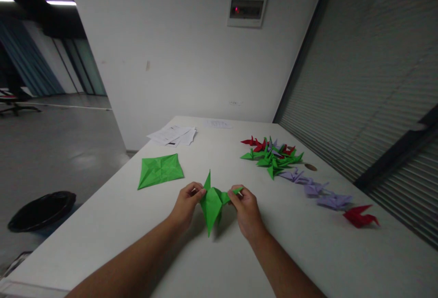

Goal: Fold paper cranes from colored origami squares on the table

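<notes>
Grip: left hand (186, 202) pinched shut on the left side of a green paper crane (212, 202); right hand (245, 206) pinched shut on the narrow point that sticks out to the right.
Held item: green paper crane, part-folded, spanning the gap between the two hands. One point stands upward just beside the left fingertips; a long point hangs down below both hands, toward the white table (308, 243). Whether that lower tip touches the tabletop cannot be told.
Also on the table:
- Green creased sheet (160, 170), flat, to the left and beyond the left hand, apart from it.
- Heap of finished cranes (272, 153), green and red, far right of the hands.
- Row of purple cranes (315, 188), running from the heap toward the near right.
- Single red crane (360, 216), at the near end of that row.
- White printed papers (174, 135), at the far left edge.
Off the table: black bin (43, 209), on the floor to the left.
</notes>
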Tool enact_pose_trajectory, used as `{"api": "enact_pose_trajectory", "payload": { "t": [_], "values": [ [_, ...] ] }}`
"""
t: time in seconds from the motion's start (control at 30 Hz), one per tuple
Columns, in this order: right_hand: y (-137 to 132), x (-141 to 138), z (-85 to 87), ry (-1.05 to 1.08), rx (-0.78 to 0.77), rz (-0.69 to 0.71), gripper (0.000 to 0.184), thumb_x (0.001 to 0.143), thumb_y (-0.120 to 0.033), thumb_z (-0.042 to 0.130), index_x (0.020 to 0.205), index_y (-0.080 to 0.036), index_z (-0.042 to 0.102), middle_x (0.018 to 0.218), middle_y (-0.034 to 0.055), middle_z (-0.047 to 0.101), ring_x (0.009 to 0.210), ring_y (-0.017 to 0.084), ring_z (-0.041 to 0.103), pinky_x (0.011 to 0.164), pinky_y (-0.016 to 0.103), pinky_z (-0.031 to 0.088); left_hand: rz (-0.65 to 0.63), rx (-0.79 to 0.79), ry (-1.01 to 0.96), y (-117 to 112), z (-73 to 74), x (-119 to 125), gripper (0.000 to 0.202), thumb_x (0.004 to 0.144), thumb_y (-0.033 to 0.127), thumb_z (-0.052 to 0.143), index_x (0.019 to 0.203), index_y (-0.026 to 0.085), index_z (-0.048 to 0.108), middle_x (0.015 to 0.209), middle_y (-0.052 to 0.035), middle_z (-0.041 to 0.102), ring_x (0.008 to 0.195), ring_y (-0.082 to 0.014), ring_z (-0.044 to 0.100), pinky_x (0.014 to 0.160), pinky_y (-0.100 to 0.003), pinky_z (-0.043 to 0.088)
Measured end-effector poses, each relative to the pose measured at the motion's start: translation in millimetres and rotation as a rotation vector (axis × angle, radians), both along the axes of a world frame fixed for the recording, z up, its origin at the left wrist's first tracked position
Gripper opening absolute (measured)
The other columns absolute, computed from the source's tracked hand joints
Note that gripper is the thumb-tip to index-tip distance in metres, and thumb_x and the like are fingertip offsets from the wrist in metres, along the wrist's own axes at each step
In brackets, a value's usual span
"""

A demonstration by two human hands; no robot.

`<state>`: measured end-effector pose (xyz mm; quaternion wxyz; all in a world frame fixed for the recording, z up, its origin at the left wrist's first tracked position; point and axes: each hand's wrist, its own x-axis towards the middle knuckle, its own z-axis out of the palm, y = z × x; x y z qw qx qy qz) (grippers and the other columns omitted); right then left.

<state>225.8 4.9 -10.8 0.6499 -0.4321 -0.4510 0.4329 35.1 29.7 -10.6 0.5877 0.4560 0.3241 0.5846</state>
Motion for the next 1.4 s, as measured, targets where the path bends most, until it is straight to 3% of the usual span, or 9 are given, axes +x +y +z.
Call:
{"api": "enact_pose_trajectory", "payload": {
  "t": [0.23,0.37,0.5,0.73,0.87,1.03,1.27,1.4],
  "values": [
    [-12,4,18.0,-0.306,0.313,-0.177,0.014,0.087,-0.034,0.074,0.08,-0.023,0.068,0.096,0.007,0.064,0.093,0.023,0.06,0.076,0.033,0.049,-0.074,-0.054,-0.059,-5,1.5,2,0.031,0.076,0.032,0.084,0.073,0.018,0.056,0.073,0.0021,0.061,0.068,-0.0132,0.057,0.066,-0.026,0.047],
    [-25,-1,24.9,-0.487,0.43,-0.072,0.005,0.088,-0.026,0.071,0.083,-0.026,0.072,0.097,0.0083,0.065,0.092,0.025,0.062,0.08,0.039,0.052,-0.136,-0.084,-0.06,-10,4.7,4,0.037,0.071,0.03,0.088,0.082,0.019,0.054,0.075,0.0023,0.062,0.071,-0.0144,0.06,0.066,-0.027,0.048],
    [-31,-6,24.6,-0.558,0.486,0.001,0.006,0.085,-0.02,0.072,0.085,-0.027,0.073,0.098,0.0085,0.065,0.093,0.026,0.062,0.084,0.04,0.052,-0.084,-0.14,-0.068,-11,7.7,4,0.037,0.073,0.036,0.087,0.077,0.017,0.056,0.07,0.0026,0.061,0.067,-0.013,0.058,0.064,-0.026,0.048],
    [-12,2,12.4,-0.291,0.326,-0.135,0.01,0.085,-0.027,0.074,0.078,-0.024,0.068,0.099,0.0081,0.064,0.097,0.024,0.062,0.082,0.035,0.051,-0.103,-0.209,-0.339,-3,10.8,-2,0.031,0.081,0.034,0.08,0.073,0.019,0.053,0.069,0.0032,0.061,0.066,-0.014,0.058,0.065,-0.028,0.049],
    [1,8,3.8,-0.028,0.121,-0.134,0.021,0.074,-0.033,0.083,0.075,-0.021,0.066,0.097,0.0053,0.065,0.083,0.019,0.061,0.073,0.031,0.05,-0.183,-0.231,-0.419,-1,15.7,-7,0.029,0.083,0.037,0.077,0.076,0.021,0.054,0.082,-0.0004,0.069,0.077,-0.0197,0.065,0.072,-0.032,0.051],
    [4,11,8.8,0.206,-0.018,-0.086,0.033,0.062,-0.031,0.09,0.079,-0.022,0.062,0.091,0.0006,0.065,0.076,0.016,0.062,0.068,0.029,0.052,-0.255,-0.192,-0.446,-2,21.1,-12,0.027,0.082,0.035,0.077,0.078,0.022,0.054,0.097,-0.0019,0.071,0.087,-0.0218,0.067,0.075,-0.034,0.051],
    [7,23,12.1,0.358,-0.084,0.01,0.041,0.06,-0.022,0.092,0.088,-0.023,0.062,0.081,-0.0017,0.068,0.077,0.019,0.07,0.07,0.033,0.059,-0.153,-0.079,-0.438,6,24.2,-21,0.03,0.071,0.024,0.082,0.068,0.018,0.053,0.096,-0.0017,0.067,0.083,-0.017,0.063,0.071,-0.03,0.049],
    [10,32,11.1,0.388,-0.133,0.082,0.044,0.059,-0.024,0.093,0.093,-0.022,0.067,0.086,0.0022,0.074,0.078,0.021,0.072,0.071,0.034,0.06,-0.085,-0.088,-0.441,12,23.2,-24,0.034,0.067,0.019,0.085,0.062,0.017,0.052,0.098,-0.0026,0.069,0.083,-0.0162,0.064,0.073,-0.029,0.049]
  ]
}}
